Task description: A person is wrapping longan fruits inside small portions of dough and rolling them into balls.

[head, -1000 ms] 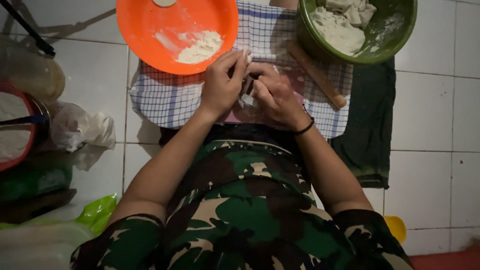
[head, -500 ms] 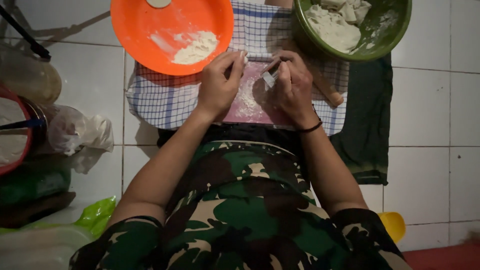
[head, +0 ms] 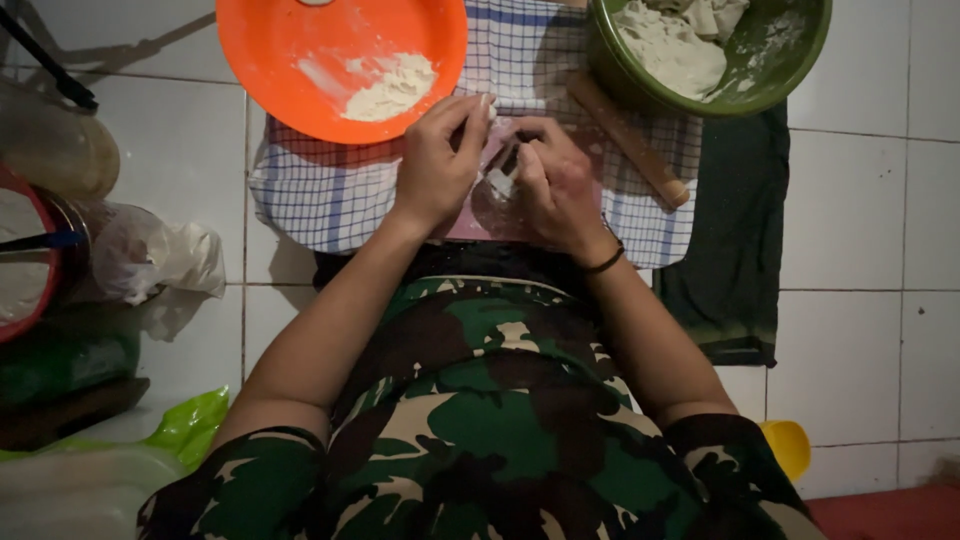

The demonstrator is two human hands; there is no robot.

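Observation:
My left hand (head: 437, 160) and my right hand (head: 552, 182) meet over a floured pink board (head: 470, 215) on a checked cloth (head: 335, 190). Both pinch a small white piece of dough (head: 499, 182) between their fingertips. An orange plate (head: 300, 50) with a heap of flour lies just beyond my left hand. A green bowl (head: 790, 60) of dough pieces stands beyond my right hand, with a wooden rolling pin (head: 630, 140) beside it.
A dark green cloth (head: 735, 250) lies right of the checked cloth on the white tiled floor (head: 870, 220). At left are a crumpled plastic bag (head: 160, 260), a red-rimmed bowl (head: 30, 270) and a green bag (head: 185, 425). A yellow object (head: 787, 447) sits at lower right.
The hands have drawn together again over the board, with the dough piece now held between both hands' fingertips. The view has shifted slightly.

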